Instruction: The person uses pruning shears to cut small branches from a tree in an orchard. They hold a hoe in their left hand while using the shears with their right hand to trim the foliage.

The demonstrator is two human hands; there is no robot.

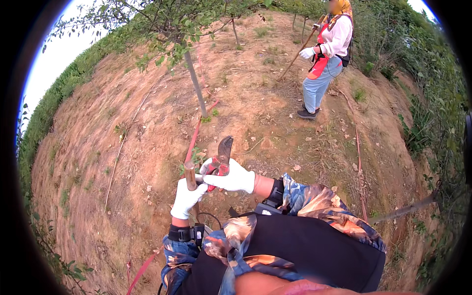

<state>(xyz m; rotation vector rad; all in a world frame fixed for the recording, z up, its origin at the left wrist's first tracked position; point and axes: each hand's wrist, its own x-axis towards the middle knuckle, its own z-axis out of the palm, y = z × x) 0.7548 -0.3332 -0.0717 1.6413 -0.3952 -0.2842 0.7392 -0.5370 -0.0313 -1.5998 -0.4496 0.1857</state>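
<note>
My left hand (pixel 188 197), in a white glove, is closed around a wooden pole (pixel 190 176) near its cut top end. Just to the right, my right hand (pixel 234 177), also white-gloved, grips red-handled pruning shears (pixel 218 167). The dark curved blade of the shears points up and away from me. Both hands meet in front of my body, and the fingers partly hide the handles. Whether the shears' blades are apart cannot be told. A few green leaves show just beyond the pole.
A slim tree (pixel 195 84) stands ahead, with a red strap (pixel 193 142) running past its base. Another person (pixel 324 55) in white gloves holds a long stick (pixel 300 51) at the upper right. Another strap (pixel 357 140) lies on the sloping soil; dense bushes (pixel 435 84) line the right.
</note>
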